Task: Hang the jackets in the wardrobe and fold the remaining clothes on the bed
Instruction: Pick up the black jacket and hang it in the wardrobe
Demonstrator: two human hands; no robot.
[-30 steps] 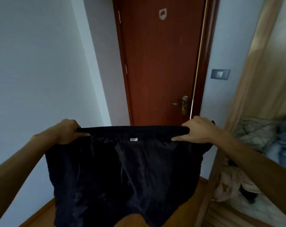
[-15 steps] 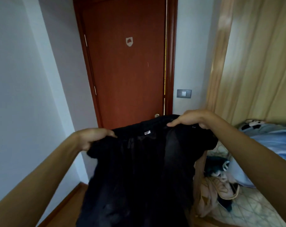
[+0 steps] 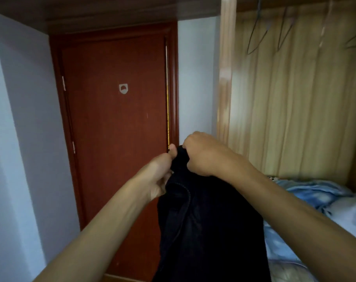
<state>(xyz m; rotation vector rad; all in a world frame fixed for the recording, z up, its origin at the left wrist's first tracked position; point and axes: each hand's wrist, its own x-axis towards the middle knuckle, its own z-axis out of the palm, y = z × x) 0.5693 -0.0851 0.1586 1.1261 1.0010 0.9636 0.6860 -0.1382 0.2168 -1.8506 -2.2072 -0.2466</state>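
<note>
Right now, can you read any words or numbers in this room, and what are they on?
No words or numbers can be read anywhere.
Sticker on the red door: a pale shield sign with a dark shape in it, no letters that I can make out.
Black garment: no label or print shows.

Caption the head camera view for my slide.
Left hand and right hand grip a black garment together before a red-brown door, bed at right.
</note>
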